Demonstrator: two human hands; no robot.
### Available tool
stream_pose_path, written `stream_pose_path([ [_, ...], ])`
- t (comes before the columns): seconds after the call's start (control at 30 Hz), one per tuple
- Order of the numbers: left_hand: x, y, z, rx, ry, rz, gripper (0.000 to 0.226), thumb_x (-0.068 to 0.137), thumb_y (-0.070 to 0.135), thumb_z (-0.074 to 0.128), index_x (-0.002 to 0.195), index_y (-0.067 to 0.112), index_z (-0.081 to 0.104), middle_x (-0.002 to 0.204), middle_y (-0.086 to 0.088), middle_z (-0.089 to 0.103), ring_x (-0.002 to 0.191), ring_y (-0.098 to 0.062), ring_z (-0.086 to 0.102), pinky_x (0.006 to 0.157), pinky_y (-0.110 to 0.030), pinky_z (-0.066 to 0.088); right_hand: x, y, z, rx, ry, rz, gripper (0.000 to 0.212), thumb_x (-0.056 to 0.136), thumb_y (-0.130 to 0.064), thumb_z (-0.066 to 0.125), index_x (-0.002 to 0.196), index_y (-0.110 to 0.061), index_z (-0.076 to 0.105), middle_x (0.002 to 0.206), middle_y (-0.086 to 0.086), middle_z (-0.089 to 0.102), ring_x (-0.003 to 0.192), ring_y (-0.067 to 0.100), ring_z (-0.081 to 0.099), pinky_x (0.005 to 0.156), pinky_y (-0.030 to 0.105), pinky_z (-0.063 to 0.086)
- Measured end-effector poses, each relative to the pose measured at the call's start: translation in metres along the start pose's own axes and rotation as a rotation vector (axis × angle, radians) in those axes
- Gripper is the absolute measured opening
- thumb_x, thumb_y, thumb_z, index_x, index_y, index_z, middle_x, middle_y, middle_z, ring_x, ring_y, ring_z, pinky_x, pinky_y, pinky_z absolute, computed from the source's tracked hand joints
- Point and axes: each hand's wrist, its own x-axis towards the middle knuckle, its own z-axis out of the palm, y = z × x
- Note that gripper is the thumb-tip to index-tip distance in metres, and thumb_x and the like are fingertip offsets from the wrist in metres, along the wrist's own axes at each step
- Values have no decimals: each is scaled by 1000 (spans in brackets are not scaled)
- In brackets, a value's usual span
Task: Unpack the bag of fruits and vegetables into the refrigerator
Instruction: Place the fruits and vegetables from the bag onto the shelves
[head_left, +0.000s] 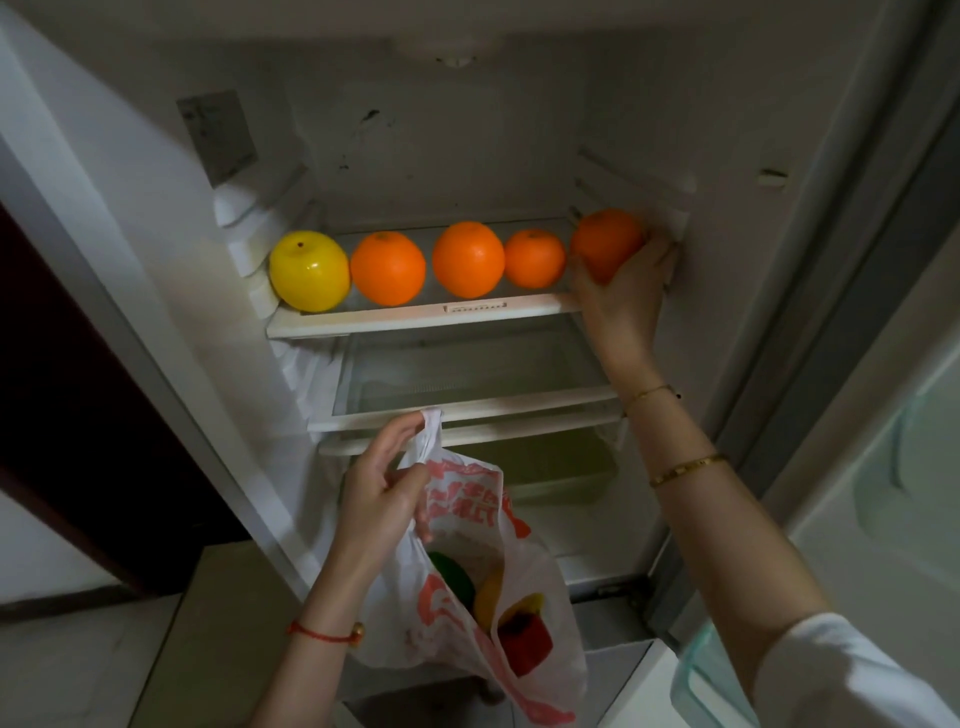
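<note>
In the head view, the right hand (623, 291) is gripping an orange (607, 243) at the upper shelf's (415, 318) right end, tight against the wall. Lower centre, the left hand (382, 491) is pinching the bag's (457, 525) handle; vegetables, perhaps peppers, are lying inside.

A home kitchen, by the look of it: an open white household refrigerator (493, 156) with glass shelves trimmed in white plastic (415, 317). Pale floor tiles (78, 649) lie beside it, next to a dark wooden door (78, 415).
</note>
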Motion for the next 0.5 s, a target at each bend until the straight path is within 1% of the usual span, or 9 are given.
stream_pose_path([
  [0.03, 0, -1, -1, 1, 2, -1, 57, 92, -3, 52, 113, 51, 53, 122, 25, 54, 50, -20, 58, 43, -29, 50, -2, 0, -1, 21, -11, 19, 89, 81, -41, 74, 144, 2, 28, 146, 19, 35, 133, 32, 43, 108, 38, 41],
  [0.13, -2, -1, -5, 25, -8, -2, 59, 91, -1, 54, 112, 54, 53, 132, 19, 53, 92, -22, 66, 54, -25, 53, -10, 2, -2, 60, -5, 32, 92, 83, -41, 72, 148, 1, 22, 151, 19, 32, 139, 30, 37, 114, 44, 35],
  [0.17, -3, 0, -6, 16, -12, -4, 59, 91, -2, 54, 113, 54, 54, 130, 20, 53, 94, -29, 66, 51, -25, 53, -14, 4, -2, 76, 15, 18, 91, 84, -41, 71, 148, 3, 23, 150, 20, 33, 139, 31, 37, 114, 46, 34],
  [0.23, -8, 1, -9, -16, -19, -12, 60, 91, -4, 52, 112, 51, 54, 126, 22, 53, 76, -44, 63, 42, -27, 49, -26, 8, -5, 102, 37, -3, 89, 86, -38, 69, 148, 4, 21, 151, 21, 33, 141, 30, 35, 117, 43, 30],
  [0.27, -10, 2, -10, -28, -20, -11, 60, 91, -6, 51, 112, 50, 54, 125, 21, 54, 64, -42, 60, 39, -27, 48, -33, 10, -7, 116, 38, -15, 87, 88, -35, 67, 149, 4, 19, 154, 19, 29, 144, 26, 31, 120, 35, 24],
  [0.33, -15, 2, -12, -35, -16, -5, 58, 90, -8, 50, 116, 44, 55, 129, 17, 53, 47, -25, 52, 38, -27, 47, -49, 11, -13, 142, 68, -75, 79, 91, -30, 65, 148, 2, 21, 152, 11, 29, 143, 11, 26, 120, 19, 17],
  [0.4, -18, 0, -17, -32, -2, -11, 55, 89, -9, 50, 122, 35, 55, 133, 12, 53, 45, -21, 51, 38, -28, 47, -66, 7, -19, 166, 114, -114, 66, 92, -27, 64, 142, 0, 32, 143, 8, 37, 135, 11, 36, 118, 25, 27],
  [0.43, -20, -2, -19, -29, 2, -15, 54, 89, -9, 50, 124, 31, 55, 135, 10, 54, 47, -26, 53, 39, -28, 48, -75, 4, -22, 175, 117, -118, 60, 92, -26, 64, 138, 0, 36, 139, 11, 42, 132, 17, 42, 114, 31, 33],
  [0.5, -25, -4, -24, -20, 6, -15, 54, 88, -9, 50, 128, 26, 55, 137, 6, 54, 62, -40, 60, 40, -28, 49, -96, -3, -27, 179, 86, -137, 44, 93, -25, 63, 127, -5, 43, 128, 12, 49, 120, 21, 51, 105, 31, 42],
])
